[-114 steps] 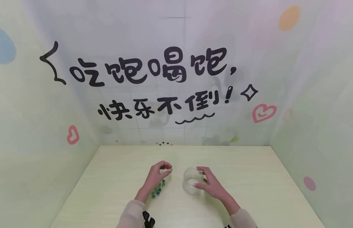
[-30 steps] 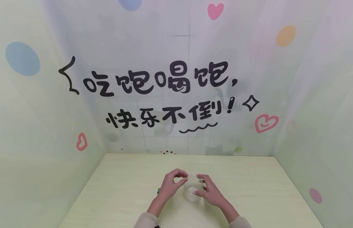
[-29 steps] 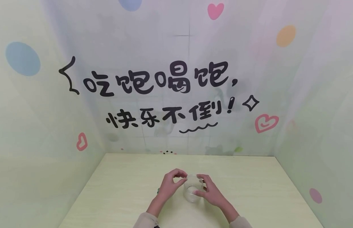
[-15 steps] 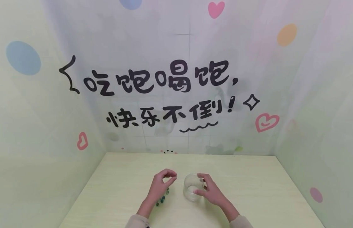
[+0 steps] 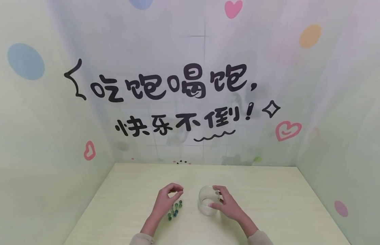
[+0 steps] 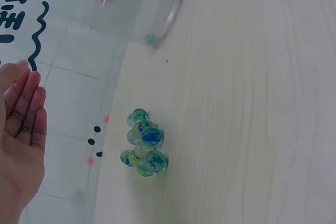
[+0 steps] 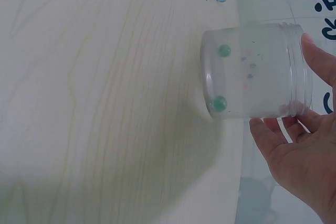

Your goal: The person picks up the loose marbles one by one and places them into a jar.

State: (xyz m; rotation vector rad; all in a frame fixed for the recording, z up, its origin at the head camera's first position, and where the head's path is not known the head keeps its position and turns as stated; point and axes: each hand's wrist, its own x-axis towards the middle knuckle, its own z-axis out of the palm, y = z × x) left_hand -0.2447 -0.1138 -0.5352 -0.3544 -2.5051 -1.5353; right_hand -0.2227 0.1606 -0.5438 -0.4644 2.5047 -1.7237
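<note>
My right hand (image 5: 228, 203) grips a clear jar (image 5: 205, 209) near its threaded mouth, thumb on one side and fingers on the other. Two greenish marbles (image 7: 224, 51) lie at the bottom of the jar, as the right wrist view shows. Whether the base fully rests on the tabletop I cannot tell. My left hand (image 5: 164, 201) hovers left of the jar, its thumb close to the loosely bent fingertips, with nothing seen between them. Just below and right of it, several glass marbles (image 5: 175, 212), green, blue and yellowish, sit grouped on the table.
A pale wood-grain table (image 5: 257, 194) spreads around both hands. Behind it rises a printed backdrop (image 5: 177, 143) with black lettering, and a side panel (image 5: 346, 153) stands to the right. The jar's shadow (image 7: 194, 145) falls on the wood.
My left hand carried a marble to the jar's mouth, and has since drawn back leftward with no marble visible in it. The grouped marbles are uncovered again. My right hand keeps holding the jar.
</note>
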